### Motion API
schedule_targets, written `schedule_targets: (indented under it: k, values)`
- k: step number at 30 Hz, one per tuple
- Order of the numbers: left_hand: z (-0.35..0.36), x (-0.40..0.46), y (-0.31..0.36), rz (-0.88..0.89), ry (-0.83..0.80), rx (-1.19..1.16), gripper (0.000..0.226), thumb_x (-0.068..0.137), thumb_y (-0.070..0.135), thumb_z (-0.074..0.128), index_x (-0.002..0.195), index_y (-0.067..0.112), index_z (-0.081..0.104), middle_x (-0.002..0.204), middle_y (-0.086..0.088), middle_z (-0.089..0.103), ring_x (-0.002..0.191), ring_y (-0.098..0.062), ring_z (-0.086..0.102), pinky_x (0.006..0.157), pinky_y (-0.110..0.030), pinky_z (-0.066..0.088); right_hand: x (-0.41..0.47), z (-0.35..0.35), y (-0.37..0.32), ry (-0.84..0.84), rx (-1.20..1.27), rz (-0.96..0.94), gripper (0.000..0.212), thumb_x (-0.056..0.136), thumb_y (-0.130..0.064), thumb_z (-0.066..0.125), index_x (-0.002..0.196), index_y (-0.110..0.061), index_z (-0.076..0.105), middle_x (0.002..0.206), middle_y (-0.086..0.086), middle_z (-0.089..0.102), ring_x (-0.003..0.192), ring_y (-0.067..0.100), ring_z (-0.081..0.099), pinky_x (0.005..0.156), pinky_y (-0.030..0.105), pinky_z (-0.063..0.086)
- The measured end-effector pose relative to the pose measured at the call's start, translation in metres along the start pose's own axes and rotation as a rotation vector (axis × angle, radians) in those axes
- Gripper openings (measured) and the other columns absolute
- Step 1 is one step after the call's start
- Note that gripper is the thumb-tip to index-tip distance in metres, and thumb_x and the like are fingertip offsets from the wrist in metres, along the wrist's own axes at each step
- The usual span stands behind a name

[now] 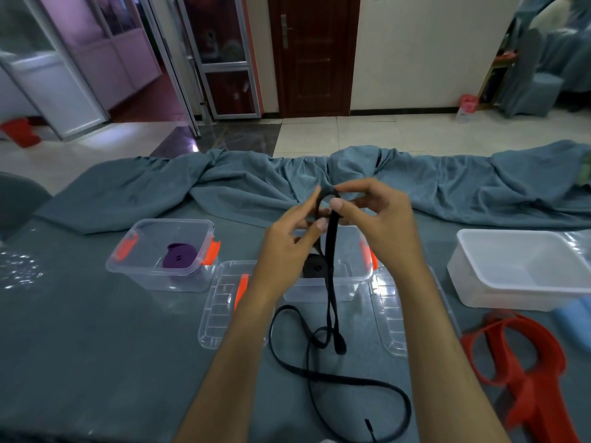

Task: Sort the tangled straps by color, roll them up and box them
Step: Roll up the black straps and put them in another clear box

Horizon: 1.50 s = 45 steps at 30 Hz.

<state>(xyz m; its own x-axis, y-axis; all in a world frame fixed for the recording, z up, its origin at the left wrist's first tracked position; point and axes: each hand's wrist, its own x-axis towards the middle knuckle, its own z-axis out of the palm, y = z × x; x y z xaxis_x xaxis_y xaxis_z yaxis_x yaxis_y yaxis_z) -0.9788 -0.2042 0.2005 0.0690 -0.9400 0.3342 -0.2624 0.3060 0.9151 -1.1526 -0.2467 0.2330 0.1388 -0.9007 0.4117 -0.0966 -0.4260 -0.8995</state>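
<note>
Black strap [332, 314] is being rolled above bench [96, 346], end pinched by left hand [287, 247] and right hand [380, 219]. Purple roll [179, 259] and black roll [315, 266] already boxed. Red straps [518, 362] are being left unrolled.

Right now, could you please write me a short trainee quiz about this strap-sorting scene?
1. True or false: the purple roll sits in the left clear box.
2. What colour strap do the left hand and right hand hold?
3. Which is empty: A, the white tub; B, the left clear box?

Key: 1 true; 2 black; 3 A.
</note>
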Motion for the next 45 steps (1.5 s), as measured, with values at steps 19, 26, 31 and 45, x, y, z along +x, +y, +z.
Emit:
schedule_targets:
  k: [19, 26, 31, 45]
  values:
    - [-0.028, 0.008, 0.007, -0.035, 0.213, -0.038, 0.019, 0.098, 0.012, 0.074, 0.116, 0.013, 0.078, 0.105, 0.005, 0.080, 0.097, -0.005, 0.074, 0.085, -0.016, 0.055, 0.012, -0.003, 0.023, -0.214, 0.239, 0.162, 0.017, 0.102, -0.012, 0.067, 0.109, -0.018, 0.081, 0.091, 0.008, 0.080, 0.086, 0.020, 0.075, 0.086, 0.031, 0.061]
    - [-0.020, 0.004, 0.009, -0.040, 0.095, -0.200, 0.018, 0.102, 0.013, 0.069, 0.118, 0.008, 0.073, 0.101, -0.007, 0.082, 0.101, -0.021, 0.078, 0.092, -0.027, 0.059, 0.009, -0.005, 0.020, -0.258, 0.622, 0.248, 0.026, 0.095, -0.019, 0.073, 0.120, -0.017, 0.078, 0.098, 0.003, 0.075, 0.093, 0.015, 0.072, 0.092, 0.032, 0.058]
    - [-0.010, 0.003, 0.013, -0.056, 0.042, -0.413, 0.013, 0.101, 0.022, 0.071, 0.113, 0.018, 0.074, 0.106, -0.012, 0.080, 0.106, -0.025, 0.077, 0.090, -0.028, 0.059, 0.002, -0.005, 0.019, -0.149, 0.435, 0.223, 0.020, 0.099, -0.019, 0.071, 0.116, -0.023, 0.079, 0.104, 0.002, 0.080, 0.103, 0.016, 0.075, 0.092, 0.030, 0.058]
    - [0.017, -0.007, 0.003, 0.037, 0.199, -0.193, 0.020, 0.091, 0.014, 0.083, 0.111, 0.012, 0.079, 0.106, 0.003, 0.082, 0.104, -0.014, 0.077, 0.089, -0.023, 0.060, -0.014, -0.016, 0.014, -0.094, 0.304, 0.176, 0.024, 0.090, -0.014, 0.082, 0.114, -0.017, 0.080, 0.106, 0.002, 0.081, 0.106, 0.019, 0.076, 0.090, 0.027, 0.061]
